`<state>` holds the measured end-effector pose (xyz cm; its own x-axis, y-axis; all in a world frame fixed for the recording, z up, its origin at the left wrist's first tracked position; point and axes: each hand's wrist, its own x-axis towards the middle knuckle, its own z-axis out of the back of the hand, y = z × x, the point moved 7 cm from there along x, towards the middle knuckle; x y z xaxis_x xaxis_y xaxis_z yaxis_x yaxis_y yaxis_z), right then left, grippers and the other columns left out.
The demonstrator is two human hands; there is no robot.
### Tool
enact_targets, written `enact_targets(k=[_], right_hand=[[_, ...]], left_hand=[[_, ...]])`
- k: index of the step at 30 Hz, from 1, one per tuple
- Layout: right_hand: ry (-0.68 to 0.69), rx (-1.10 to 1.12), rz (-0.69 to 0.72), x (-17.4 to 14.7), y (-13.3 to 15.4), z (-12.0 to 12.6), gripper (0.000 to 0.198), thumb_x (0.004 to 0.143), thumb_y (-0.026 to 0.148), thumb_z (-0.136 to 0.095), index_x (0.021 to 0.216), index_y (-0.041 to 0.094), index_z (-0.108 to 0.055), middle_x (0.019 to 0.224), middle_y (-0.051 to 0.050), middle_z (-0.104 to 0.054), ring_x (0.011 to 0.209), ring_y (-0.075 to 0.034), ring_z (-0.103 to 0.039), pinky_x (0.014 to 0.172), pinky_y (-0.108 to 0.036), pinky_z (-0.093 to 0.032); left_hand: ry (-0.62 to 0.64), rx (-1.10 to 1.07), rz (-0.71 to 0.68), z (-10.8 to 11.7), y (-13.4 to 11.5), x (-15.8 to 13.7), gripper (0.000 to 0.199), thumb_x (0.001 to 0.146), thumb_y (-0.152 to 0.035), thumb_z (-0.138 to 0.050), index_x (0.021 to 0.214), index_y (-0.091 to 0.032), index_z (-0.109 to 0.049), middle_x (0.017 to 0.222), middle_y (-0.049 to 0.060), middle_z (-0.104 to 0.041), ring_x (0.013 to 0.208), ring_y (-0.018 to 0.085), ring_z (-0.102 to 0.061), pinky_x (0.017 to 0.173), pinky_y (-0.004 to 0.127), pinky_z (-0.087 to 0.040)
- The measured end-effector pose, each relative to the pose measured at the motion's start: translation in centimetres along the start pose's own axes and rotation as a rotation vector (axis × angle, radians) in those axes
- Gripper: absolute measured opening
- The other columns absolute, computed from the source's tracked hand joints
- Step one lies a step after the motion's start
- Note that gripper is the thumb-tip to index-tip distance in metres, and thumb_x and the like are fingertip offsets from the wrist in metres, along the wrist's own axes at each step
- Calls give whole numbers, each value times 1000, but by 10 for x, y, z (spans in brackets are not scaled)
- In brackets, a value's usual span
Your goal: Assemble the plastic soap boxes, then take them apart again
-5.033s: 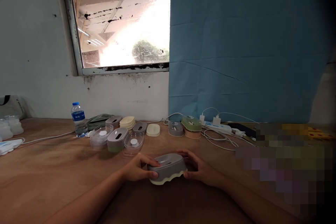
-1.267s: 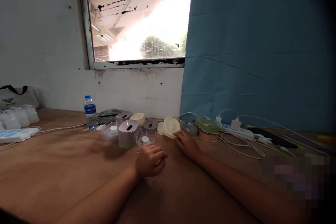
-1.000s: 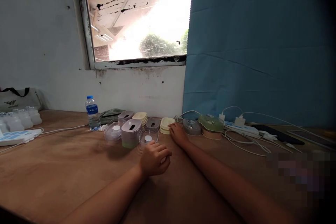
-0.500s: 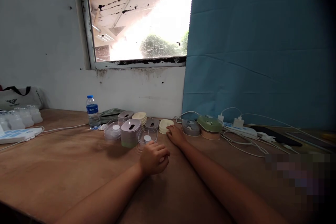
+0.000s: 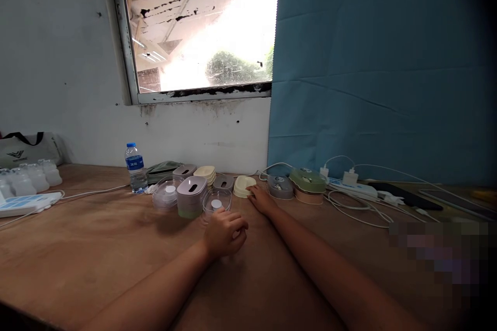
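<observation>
My right hand (image 5: 264, 200) reaches to the back of the table, its fingertips at the right edge of a cream plastic lid (image 5: 244, 186), closed on that edge. Nearer me, my left hand (image 5: 225, 232) hovers over the wood, fingers loosely curled with a gap to the thumb and nothing visible in them. Just behind it lies a clear plastic lid (image 5: 216, 206) with a white disc. Beside that stand a lilac slotted container (image 5: 192, 197) with a greenish base and another clear lid group (image 5: 166, 197). A grey-mauve slotted lid (image 5: 223, 183) lies left of the cream one.
Right of my right hand are a grey box (image 5: 280, 187) and a green-lidded container (image 5: 308, 182). White cables and a power strip (image 5: 359, 189) run further right. A water bottle (image 5: 135, 169) and several translucent bottles (image 5: 29, 178) stand at left.
The whole view has shifted slightly, so everything sits a little further left. Both hands keep nearly the same pose, and no object has visibly moved.
</observation>
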<state>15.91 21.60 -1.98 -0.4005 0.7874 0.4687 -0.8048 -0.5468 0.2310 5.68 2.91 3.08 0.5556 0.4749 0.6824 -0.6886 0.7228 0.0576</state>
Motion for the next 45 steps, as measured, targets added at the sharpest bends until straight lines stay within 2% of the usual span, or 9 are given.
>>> enact_targets(k=[20,25,30,33,38,45], right_hand=[[-65,-35,74,-1,4,1,26,87,27,-48,110,16,-50,112,-7,-52,94,-19,-55,79,-39,-46],[-130,-100,50,-1,6,13,29,86,28,-49,113,17,-48,118,-7,-48,101,-21,-51,84,-43,-43],[-243,-195,-109,-2,-18,37,36,85,28,-49,119,18,-43,129,-9,-38,115,-26,-39,94,-49,-32],[-237,-242,-180,-8,-43,44,36,85,28,-50,118,17,-45,129,-9,-38,116,-27,-38,95,-51,-29],[-140,-258,-157,-19,-74,51,31,86,28,-50,114,17,-48,122,-8,-46,108,-23,-47,90,-47,-37],[-95,-139,-106,-27,-77,57,29,86,28,-49,113,17,-49,121,-8,-47,106,-22,-48,89,-45,-39]], left_hand=[[3,-27,3,-2,1,0,13,69,-14,-46,70,-19,-58,63,-2,-62,53,11,-51,56,27,-29],[21,-31,10,-1,1,0,12,68,-14,-46,71,-18,-57,64,-2,-61,54,11,-51,56,27,-28],[22,-21,23,-2,2,-1,12,69,-14,-46,71,-19,-57,64,-3,-61,56,11,-52,57,27,-28],[13,-26,25,-3,3,-2,12,68,-15,-47,70,-19,-57,64,-3,-61,56,11,-53,58,28,-28],[16,-40,29,-4,3,-2,13,67,-14,-47,70,-19,-58,65,-3,-62,56,11,-53,58,27,-29],[51,-36,51,-1,3,-1,13,68,-14,-47,71,-18,-59,64,-2,-62,56,11,-53,59,27,-29]])
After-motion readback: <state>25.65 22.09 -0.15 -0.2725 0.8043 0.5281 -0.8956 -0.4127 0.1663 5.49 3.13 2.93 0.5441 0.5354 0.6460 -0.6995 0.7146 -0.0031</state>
